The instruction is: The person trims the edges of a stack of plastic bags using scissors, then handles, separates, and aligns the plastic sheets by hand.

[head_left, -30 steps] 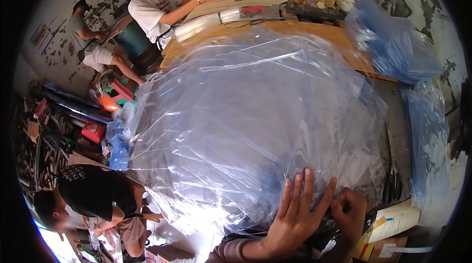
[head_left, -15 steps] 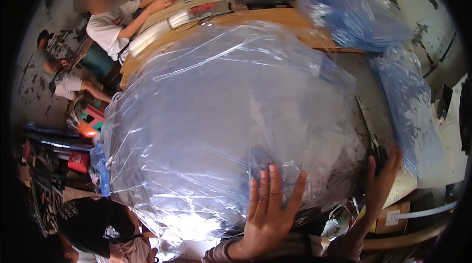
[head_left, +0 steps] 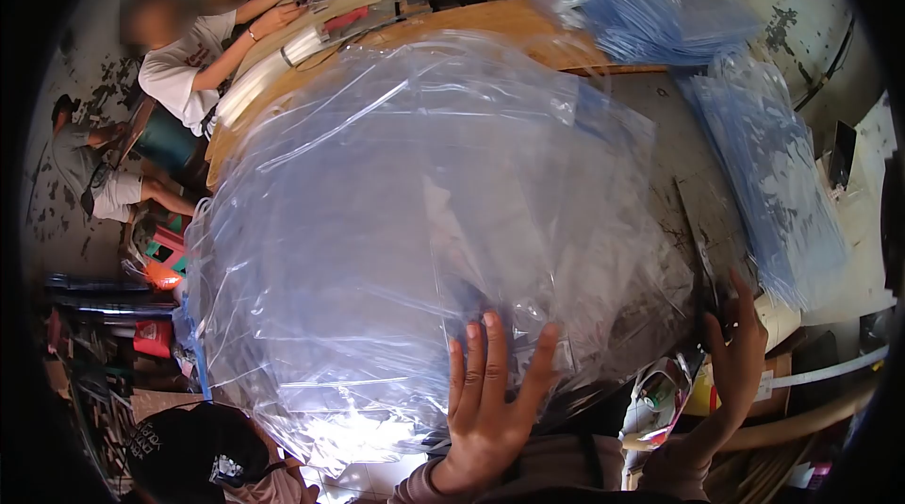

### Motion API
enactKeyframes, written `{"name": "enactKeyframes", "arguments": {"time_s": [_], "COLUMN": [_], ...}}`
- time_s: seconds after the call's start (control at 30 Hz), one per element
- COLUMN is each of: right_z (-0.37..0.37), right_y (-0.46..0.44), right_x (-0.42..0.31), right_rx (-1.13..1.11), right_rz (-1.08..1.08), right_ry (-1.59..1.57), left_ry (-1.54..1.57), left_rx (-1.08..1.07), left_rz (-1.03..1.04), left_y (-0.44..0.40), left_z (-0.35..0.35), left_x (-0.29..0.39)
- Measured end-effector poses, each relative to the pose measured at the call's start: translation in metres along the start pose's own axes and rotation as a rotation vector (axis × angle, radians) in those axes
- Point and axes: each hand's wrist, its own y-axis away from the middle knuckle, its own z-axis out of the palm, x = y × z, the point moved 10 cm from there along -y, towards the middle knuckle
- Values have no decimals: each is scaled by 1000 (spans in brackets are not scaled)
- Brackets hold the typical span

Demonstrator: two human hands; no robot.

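A large heap of clear plastic sheets point(head_left: 377, 193) covers the middle of the table. My left hand point(head_left: 495, 410) lies on its near edge, palm down, fingers spread and holding nothing. To the right lies a pair of scissors point(head_left: 699, 245), blades pointing away from me. My right hand point(head_left: 742, 348) is at their dark handles, the thumb on one side and the fingers on the other. The handles are partly hidden by this hand.
Stacks of bluish plastic sheets point(head_left: 650, 14) lie at the back right, with another bluish stack point(head_left: 768, 193) along the right side. A co-worker in a white shirt point(head_left: 179, 80) works at the far left. Someone's black cap point(head_left: 193, 452) shows at the lower left.
The view has shifted, so most things sit farther left and higher. My right hand has come in closer around the scissors' handles. My left hand stays flat on the plastic.
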Motion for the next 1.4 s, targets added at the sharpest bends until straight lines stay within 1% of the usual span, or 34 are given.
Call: {"name": "enactKeyframes", "arguments": {"time_s": [0.03, 0.1, 0.17, 0.2, 0.23, 0.27, 0.33, 0.37, 0.4, 0.47, 0.53, 0.57, 0.63, 0.83, 0.93, 1.07, 1.17, 1.23, 1.3, 1.37, 1.4], "right_z": [6, 17, 22, 25, 34, 63, 78, 100, 109, 121, 125, 126, 122, 124, 124, 124, 126, 124, 123, 118, 117], "right_y": [4, 13, 30, 41, 54, 72, 99, 113, 123, 138, 137, 137, 129, 125, 127, 126, 125, 121, 119, 116, 115], "right_x": [6, 18, 30, 25, 15, 10, -44, -51, -52, -53, -62, -64, -67, -69, -65, -60, -54, -48, -47, -49, -52], "right_rx": [-96, -109, -46, -21, -9, -173, -519, -681, -778, -879, -916, -922, -833, -749, -801, -791, -780, -713, -690, -698, -699], "right_rz": [79, -62, 76, 120, -13, 450, 83, 185, 241, 299, 236, 238, 97, 56, 73, 96, 115, 174, 176, 20, 21], "right_ry": [-75, -244, -995, -957, -1062, -1346, -1369, -1535, -1419, -1294, -1097, -1090, -944, -964, -956, -961, -994, -1111, -1117, -902, -901], "left_ry": [5, 25, 77, 118, 123, 131, 146, 138, 127, 122, 114, 106, 99, 76, 60, 53, 47, 52, 51, 48, 44], "left_rx": [-1, 25, 52, 86, 78, 101, 115, 110, 110, 106, 97, 113, 129, 115, 95, 94, 98, 99, 88, 92, 98], "left_rz": [5, 27, 13, -10, -2, 19, 46, 46, 44, 55, 58, 58, 53, 58, 65, 80, 90, 86, 87, 89, 91], "left_y": [1, 4, 6, 6, 6, 7, 9, 10, 10, 10, 11, 12, 11, 12, 11, 12, 12, 12, 11, 11, 11], "left_z": [1, -1, -2, -4, -2, -4, -6, -6, -6, -5, -4, -4, -4, -2, -1, -1, 0, -1, -1, 0, -1], "left_x": [0, 1, -1, -3, -3, -3, -2, -1, -1, -2, -1, -1, 0, -1, 0, 1, 3, 3, 3, 3, 4]}}
